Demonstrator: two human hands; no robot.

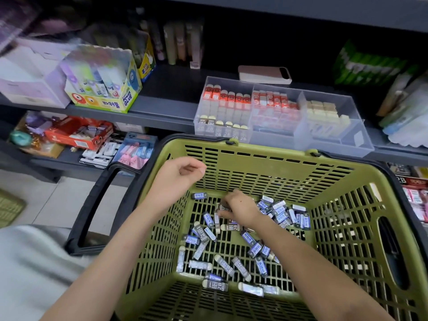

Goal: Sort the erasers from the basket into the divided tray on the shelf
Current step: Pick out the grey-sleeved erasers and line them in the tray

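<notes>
The left hand (179, 176) hangs over the left wall of the green basket (266, 150). Its fingers (196, 169) are loosely curled against the thumb, and I see nothing in them. To the right of these fingers and lower, the right hand (240, 208) is down on the basket floor. Its fingers (223, 208) are bent around one or two of the erasers (223, 265); how many I cannot tell. The other erasers lie scattered nearer to the person and to the right of those fingers, each in a dark paper sleeve marked 2B. I judge they are light, small and a little rubbery, so they will not break. The sleeve looks smooth and may slide, so it is better to pinch across the two long sides. Beyond the fingers and to the right, the divided tray (361, 147) stands on the shelf (162, 117), with a row of 2B erasers at the front of its left compartment.
</notes>
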